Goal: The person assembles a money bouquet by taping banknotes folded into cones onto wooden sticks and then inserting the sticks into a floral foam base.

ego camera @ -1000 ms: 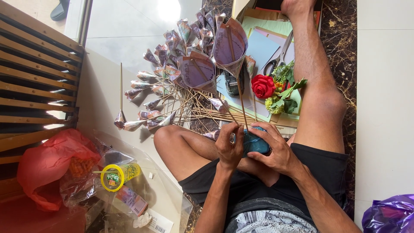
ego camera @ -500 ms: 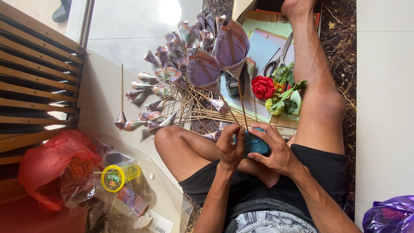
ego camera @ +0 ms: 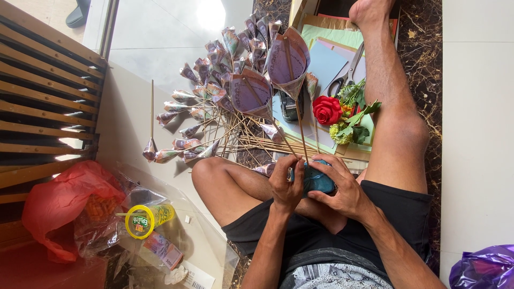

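Packages crowd the lower left of the head view: a red plastic bag, a yellow-lidded round container lying in clear wrapping, and a purple bag at the lower right corner. Open pale floor lies beyond the folded paper cones. Left hand pinches a thin wooden stick whose long axis runs away from the body, its paper cone at the far end; right hand grips a teal block over the lap.
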